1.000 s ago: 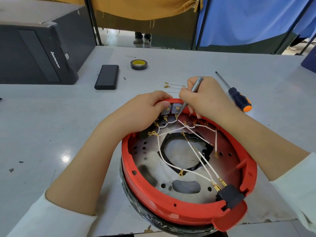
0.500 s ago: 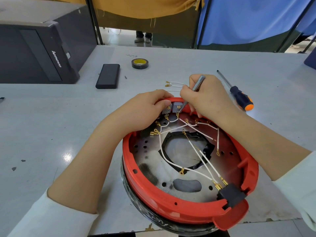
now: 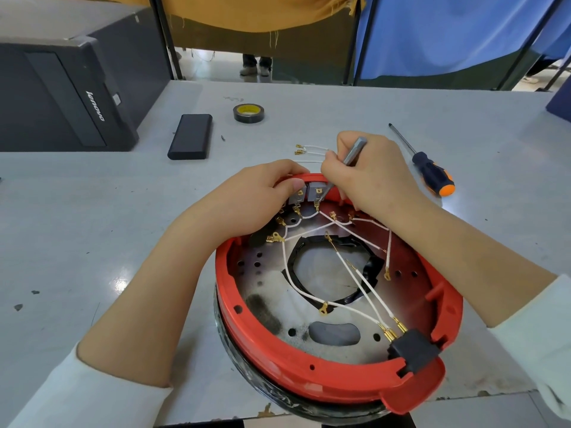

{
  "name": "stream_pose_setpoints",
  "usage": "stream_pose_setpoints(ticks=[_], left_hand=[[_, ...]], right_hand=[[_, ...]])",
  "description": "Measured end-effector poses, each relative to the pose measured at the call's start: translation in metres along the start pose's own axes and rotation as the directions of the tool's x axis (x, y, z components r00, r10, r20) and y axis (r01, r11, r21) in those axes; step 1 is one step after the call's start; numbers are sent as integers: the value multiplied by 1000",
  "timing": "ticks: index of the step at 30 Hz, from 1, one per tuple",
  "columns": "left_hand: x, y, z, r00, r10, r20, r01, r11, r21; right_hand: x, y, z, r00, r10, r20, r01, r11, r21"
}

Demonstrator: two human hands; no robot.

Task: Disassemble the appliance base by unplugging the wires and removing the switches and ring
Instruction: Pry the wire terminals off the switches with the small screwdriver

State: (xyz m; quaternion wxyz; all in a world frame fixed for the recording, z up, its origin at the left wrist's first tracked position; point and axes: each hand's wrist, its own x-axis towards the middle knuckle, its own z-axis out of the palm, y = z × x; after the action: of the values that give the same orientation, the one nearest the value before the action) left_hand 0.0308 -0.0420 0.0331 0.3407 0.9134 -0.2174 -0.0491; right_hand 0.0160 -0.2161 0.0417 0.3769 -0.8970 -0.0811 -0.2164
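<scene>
Grey table [image 3: 92,230]: right hand [image 3: 370,177] pinches metal tool [image 3: 352,156] at switches [image 3: 309,194].

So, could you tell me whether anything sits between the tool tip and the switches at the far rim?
Nothing visible does: the metal tool in the right hand already reaches the grey switches, which the left hand steadies.

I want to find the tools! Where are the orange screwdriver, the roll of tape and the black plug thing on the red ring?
orange screwdriver [image 3: 432,174]: head view, on its black-and-orange handle.
roll of tape [image 3: 248,113]: head view, on its yellow top.
black plug [image 3: 412,350]: head view, on its top face.
</scene>
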Motion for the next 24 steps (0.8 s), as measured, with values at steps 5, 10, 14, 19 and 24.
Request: stream_pose_setpoints(ticks=[5,10,14,19,24], left_hand=[[0,0,0,1000,-7,0,7,1000,-5],[-1,1,0,1000,-7,1,7,1000,-4],[-1,2,0,1000,-8,-1,8,1000,-8],[0,1,0,1000,-10,2,10,1000,-9],[-1,1,0,1000,-12,-5,12,1000,-7]], right_hand=[[2,0,0,999,30,25,-31,999,21],[6,-2,1,994,81,78,-81,997,7],[5,-2,1,993,92,80,-92,996,-8],[4,-2,0,996,76,38,-76,997,3],[4,-3,1,997,61,46,-61,998,5]])
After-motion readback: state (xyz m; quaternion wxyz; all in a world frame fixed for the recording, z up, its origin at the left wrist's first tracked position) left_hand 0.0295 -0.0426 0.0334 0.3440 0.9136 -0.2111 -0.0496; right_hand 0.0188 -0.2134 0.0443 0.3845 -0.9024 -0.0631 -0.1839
